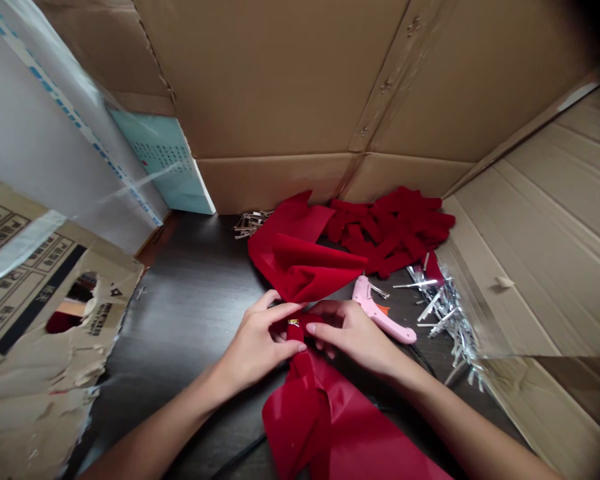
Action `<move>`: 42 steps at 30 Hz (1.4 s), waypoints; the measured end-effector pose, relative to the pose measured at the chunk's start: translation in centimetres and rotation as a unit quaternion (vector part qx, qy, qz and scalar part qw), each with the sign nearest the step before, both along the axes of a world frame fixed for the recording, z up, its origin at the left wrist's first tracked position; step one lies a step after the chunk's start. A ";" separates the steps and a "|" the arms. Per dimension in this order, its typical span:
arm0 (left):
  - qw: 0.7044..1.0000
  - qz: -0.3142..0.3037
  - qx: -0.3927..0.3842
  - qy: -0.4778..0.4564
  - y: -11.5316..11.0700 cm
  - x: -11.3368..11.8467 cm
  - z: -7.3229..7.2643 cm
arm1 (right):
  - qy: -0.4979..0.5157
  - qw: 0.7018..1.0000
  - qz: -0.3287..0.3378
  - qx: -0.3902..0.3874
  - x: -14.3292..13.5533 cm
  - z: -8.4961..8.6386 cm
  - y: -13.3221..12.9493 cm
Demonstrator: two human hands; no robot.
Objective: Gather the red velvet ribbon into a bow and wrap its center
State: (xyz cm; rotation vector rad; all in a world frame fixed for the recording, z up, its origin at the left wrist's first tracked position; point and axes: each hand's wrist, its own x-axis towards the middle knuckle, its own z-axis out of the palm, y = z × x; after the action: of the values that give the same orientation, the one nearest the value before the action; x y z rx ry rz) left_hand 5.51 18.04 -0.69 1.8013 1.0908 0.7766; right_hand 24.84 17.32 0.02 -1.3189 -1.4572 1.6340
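A large red velvet bow lies on the dark tabletop, its loops spreading away from me and its tails running toward me. My left hand and my right hand both pinch the bow's narrow middle, where a small metal clip shows between the fingertips. A pink glue gun lies just right of my right hand.
A heap of small red velvet strips lies at the back right. Metal hair clips are piled at the back and scattered at the right. Cardboard walls enclose the table; a torn carton stands at left.
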 end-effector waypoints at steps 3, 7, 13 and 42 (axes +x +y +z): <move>0.999 0.002 0.039 0.027 -0.1 0.0 -0.3 | -0.011 1.000 -0.002 -0.002 0.0 0.1 0.0; 0.995 -0.005 0.088 0.044 -0.2 0.0 -0.6 | -0.008 1.000 -0.016 -0.009 0.0 -0.2 0.1; 0.994 -0.017 0.097 0.039 -0.7 0.4 -0.5 | 0.013 1.000 -0.025 0.011 -1.0 -1.1 0.0; 0.996 0.010 0.091 0.008 -0.7 0.2 -0.2 | 0.057 0.997 -0.045 -0.032 -1.2 -0.9 -0.3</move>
State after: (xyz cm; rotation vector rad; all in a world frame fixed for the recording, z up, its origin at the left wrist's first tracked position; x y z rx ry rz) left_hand 5.67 17.34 -0.90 1.9534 1.0793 0.8988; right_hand 23.63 17.03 -0.84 -1.2852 -1.2700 1.6800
